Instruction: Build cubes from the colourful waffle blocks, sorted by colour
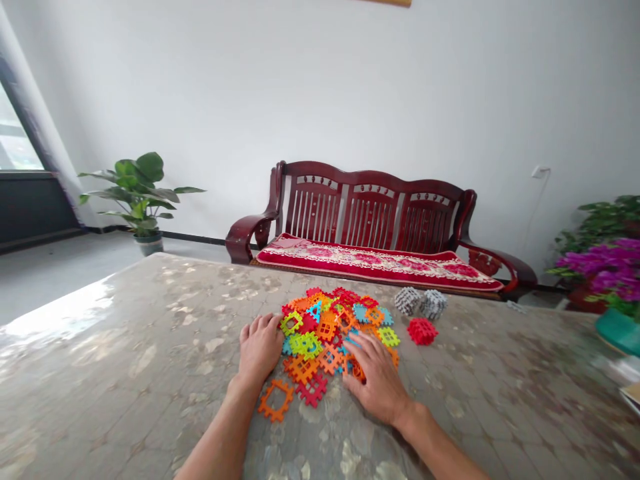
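A heap of flat interlocking plastic building pieces (327,327) in orange, red, lime green and blue lies on the table. My left hand (261,347) rests against the heap's left edge, palm down, its fingers loosely stretched and holding nothing that I can see. Over the front right of the heap, my right hand (379,379) lies with its fingers apart, touching blue and orange pieces; what is under the palm is hidden. An orange square frame piece (276,400) lies at the near left, beside a red piece (313,389).
Right of the heap sit a red knobbly block (423,331) and two grey ones, a left block (407,301) and a right block (433,304). The patterned tablecloth (150,360) covers the table. A wooden bench (370,200) stands behind; a teal flowerpot (620,331) is at the right edge.
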Action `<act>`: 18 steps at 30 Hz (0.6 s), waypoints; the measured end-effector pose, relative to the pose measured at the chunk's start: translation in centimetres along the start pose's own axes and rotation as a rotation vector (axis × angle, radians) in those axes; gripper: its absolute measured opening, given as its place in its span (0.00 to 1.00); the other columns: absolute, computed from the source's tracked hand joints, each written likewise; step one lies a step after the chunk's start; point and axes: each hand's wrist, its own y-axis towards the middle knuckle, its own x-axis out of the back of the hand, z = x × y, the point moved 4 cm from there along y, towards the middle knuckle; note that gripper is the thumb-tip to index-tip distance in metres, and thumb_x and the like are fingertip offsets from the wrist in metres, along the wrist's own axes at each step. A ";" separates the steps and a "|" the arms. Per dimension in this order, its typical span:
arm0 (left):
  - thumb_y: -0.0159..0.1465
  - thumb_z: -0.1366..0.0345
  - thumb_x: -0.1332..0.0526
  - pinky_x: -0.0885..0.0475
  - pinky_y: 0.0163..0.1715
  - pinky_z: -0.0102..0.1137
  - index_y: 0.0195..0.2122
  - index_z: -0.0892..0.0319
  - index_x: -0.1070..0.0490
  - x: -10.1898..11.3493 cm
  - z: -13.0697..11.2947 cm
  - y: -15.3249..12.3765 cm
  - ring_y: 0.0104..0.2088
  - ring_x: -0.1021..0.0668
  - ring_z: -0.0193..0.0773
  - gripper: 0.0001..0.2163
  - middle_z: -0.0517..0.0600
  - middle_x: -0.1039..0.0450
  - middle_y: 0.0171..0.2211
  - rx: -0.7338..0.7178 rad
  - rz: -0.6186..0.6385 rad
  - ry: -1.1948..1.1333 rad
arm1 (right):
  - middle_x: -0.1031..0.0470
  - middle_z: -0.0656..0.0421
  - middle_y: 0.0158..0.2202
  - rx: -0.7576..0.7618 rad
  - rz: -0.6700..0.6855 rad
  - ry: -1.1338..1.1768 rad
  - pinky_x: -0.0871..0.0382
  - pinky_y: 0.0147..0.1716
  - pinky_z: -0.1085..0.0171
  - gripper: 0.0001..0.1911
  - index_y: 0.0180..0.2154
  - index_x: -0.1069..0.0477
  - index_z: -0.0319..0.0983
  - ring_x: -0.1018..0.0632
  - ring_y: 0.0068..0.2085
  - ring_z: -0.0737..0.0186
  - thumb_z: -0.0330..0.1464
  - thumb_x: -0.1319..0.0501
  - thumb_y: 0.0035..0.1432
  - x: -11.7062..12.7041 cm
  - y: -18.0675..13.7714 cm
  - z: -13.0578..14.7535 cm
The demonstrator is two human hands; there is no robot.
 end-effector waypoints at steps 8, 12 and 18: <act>0.67 0.66 0.52 0.42 0.60 0.45 0.58 0.52 0.30 -0.1 0.0 0.0 0.60 0.32 0.45 0.21 0.53 0.30 0.60 -0.008 -0.006 0.005 | 0.29 0.60 0.57 0.295 0.061 0.149 0.43 0.62 0.53 0.18 0.51 0.29 0.46 0.34 0.59 0.56 0.36 0.36 0.58 0.3 -0.3 7.0; 0.66 0.66 0.52 0.43 0.61 0.44 0.57 0.52 0.30 -0.2 0.0 0.1 0.61 0.32 0.45 0.21 0.53 0.30 0.60 -0.008 -0.007 0.012 | 0.27 0.59 0.52 0.272 0.059 0.181 0.40 0.57 0.55 0.08 0.41 0.27 0.44 0.31 0.55 0.57 0.33 0.36 0.57 0.2 -0.5 6.3; 0.67 0.66 0.53 0.44 0.61 0.46 0.58 0.51 0.30 -0.2 0.1 0.1 0.62 0.34 0.46 0.21 0.52 0.30 0.60 0.006 0.009 0.009 | 0.25 0.60 0.46 0.145 -0.012 0.166 0.40 0.51 0.57 0.05 0.31 0.30 0.42 0.29 0.49 0.58 0.31 0.35 0.53 0.5 -0.8 4.4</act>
